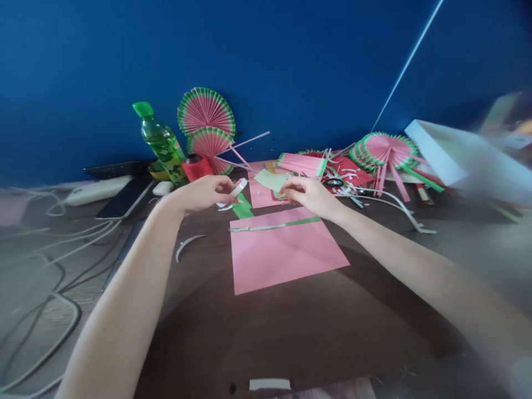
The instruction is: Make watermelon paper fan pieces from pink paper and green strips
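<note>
My left hand [211,192] is closed on a small roll of white tape [239,187], held above the table. Between thumb and fingers, my right hand [306,195] pinches a pale green piece of paper [270,180]. Below both hands lies a pink sheet [282,252], flat on the dark table. Along its far edge runs a narrow green strip [300,221] with a whitish strip on part of it. A bright green paper piece [243,208] rests just beyond the sheet, under the tape roll.
Pink-and-green pleated paper fans [206,113] lean on the blue wall, beside a green-capped bottle [160,141]. More fans [386,149], scissors [333,182] and a white box [461,152] stand right. Cables [70,302], a phone [124,198] and a power bank [97,190] lie left.
</note>
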Tool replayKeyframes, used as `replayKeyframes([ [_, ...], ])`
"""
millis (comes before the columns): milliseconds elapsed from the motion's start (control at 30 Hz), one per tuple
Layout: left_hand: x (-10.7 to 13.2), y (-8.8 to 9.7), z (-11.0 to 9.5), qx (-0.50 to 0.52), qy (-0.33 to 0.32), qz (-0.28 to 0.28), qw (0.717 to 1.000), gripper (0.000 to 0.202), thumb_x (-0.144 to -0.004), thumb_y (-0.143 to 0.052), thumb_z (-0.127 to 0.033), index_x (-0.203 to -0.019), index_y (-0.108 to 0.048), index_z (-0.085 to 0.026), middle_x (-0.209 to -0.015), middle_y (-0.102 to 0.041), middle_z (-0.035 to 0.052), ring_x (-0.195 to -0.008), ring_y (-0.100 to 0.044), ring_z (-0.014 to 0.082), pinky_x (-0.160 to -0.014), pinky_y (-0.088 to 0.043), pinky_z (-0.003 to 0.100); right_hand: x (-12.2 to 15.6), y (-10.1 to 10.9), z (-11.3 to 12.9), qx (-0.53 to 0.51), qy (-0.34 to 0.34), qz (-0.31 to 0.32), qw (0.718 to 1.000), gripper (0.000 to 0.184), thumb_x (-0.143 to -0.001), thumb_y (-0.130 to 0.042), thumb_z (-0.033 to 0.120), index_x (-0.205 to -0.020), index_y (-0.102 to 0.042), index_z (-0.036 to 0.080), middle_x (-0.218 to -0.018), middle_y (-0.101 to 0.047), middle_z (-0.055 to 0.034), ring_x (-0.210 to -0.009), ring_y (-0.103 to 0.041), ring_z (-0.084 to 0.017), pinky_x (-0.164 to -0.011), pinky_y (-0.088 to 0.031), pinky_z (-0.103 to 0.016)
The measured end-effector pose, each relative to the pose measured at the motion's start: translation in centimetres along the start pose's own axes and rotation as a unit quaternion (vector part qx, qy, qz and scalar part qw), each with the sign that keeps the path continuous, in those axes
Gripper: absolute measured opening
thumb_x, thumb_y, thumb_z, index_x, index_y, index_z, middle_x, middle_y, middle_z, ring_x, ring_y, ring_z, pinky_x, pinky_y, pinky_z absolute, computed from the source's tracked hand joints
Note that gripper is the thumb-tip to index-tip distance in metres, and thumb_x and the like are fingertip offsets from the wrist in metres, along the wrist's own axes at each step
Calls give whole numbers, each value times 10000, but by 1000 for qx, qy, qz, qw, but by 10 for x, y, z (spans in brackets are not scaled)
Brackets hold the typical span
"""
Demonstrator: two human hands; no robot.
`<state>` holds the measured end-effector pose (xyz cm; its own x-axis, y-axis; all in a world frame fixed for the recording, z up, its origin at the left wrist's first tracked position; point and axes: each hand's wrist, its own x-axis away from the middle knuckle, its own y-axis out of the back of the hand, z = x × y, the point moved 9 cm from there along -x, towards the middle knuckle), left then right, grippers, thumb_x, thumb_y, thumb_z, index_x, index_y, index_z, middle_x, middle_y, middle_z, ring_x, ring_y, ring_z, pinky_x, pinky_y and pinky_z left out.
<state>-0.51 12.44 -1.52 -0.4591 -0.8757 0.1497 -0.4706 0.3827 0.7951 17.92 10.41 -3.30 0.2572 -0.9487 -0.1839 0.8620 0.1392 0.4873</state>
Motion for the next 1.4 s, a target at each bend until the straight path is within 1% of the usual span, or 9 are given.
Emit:
replayKeyframes([
  [100, 1, -5, -14, 40, -43, 3, 998, 323, -704, -581, -411, -906, -557, -161, -922, -653, 24, -880, -593, 165, -770, -429, 264, 0, 1, 1, -32, 9, -15, 999, 113, -771, -506, 192, -810, -596, 136, -753, -618, -37, -662, -592, -120, -621, -474, -249],
  [267, 3, -19, -39, 44, -68, 12, 997, 256, -759, -545, -364, -907, -527, -156, -927, -656, 32, -904, -595, 161, -792, -438, 284, 7, 9, 22, -32, 126, -77, 989, 132, -779, -541, 203, -888, -599, 153, -923, -629, -57, -823, -606, -147, -760, -502, -293],
  [367, 1, -28, -49, 89, -90, 15, 992, 197, -765, -546, -316, -865, -499, -153, -912, -655, 41, -882, -606, 156, -781, -454, 287, 14, 10, 34, -34, 183, -100, 977, 184, -781, -542, 172, -958, -593, 161, -1008, -597, -67, -924, -593, -160, -850, -493, -316],
  [533, -4, -37, -50, 163, -122, 19, 979, 173, -724, -589, -276, -775, -474, -157, -867, -648, 46, -867, -614, 176, -779, -462, 321, 13, 8, 34, -48, 196, -100, 974, 350, -766, -556, 157, -1112, -582, 202, -1137, -542, -81, -1030, -564, -193, -941, -473, -383],
  [700, -3, -45, -53, 167, -111, 30, 979, 170, -731, -560, -225, -873, -491, -163, -850, -664, 46, -868, -616, 188, -778, -451, 336, 11, 5, 34, -33, 200, -76, 976, 353, -739, -536, 110, -1055, -650, 220, -1162, -561, -66, -1157, -496, -217, -1024, -406, -425],
  [833, -1, -51, -60, 154, -124, 46, 979, 271, -757, -493, -183, -1028, -498, -165, -749, -631, 2, -784, -596, 152, -736, -435, 293, 10, 4, 33, -75, 165, -52, 982, 303, -746, -523, 118, -994, -672, 206, -1160, -593, -64, -1093, -551, -203, -947, -468, -400],
  [1067, -4, -57, -59, 146, -99, 42, 983, 132, -784, -435, -180, -887, -510, -145, -666, -566, -24, -659, -534, 111, -684, -412, 263, 6, 6, 27, -120, 119, -54, 984, 138, -731, -616, 228, -851, -659, 176, -950, -659, -51, -825, -628, -165, -755, -527, -338],
  [1200, -4, -61, -57, 151, -89, 61, 983, 103, -805, -413, -193, -770, -501, -151, -661, -557, -23, -654, -510, 102, -679, -395, 251, 4, 5, 21, -144, 98, -52, 983, 163, -693, -677, 288, -780, -618, 164, -790, -652, -30, -721, -623, -147, -684, -527, -310],
  [1400, -5, -64, -55, 159, -95, 75, 980, 169, -819, -388, -193, -742, -531, -148, -674, -534, -22, -657, -465, 93, -658, -367, 231, 5, 7, 16, -135, 82, -64, 985, 198, -696, -678, 329, -726, -581, 158, -730, -649, -30, -688, -620, -146, -646, -512, -305],
])
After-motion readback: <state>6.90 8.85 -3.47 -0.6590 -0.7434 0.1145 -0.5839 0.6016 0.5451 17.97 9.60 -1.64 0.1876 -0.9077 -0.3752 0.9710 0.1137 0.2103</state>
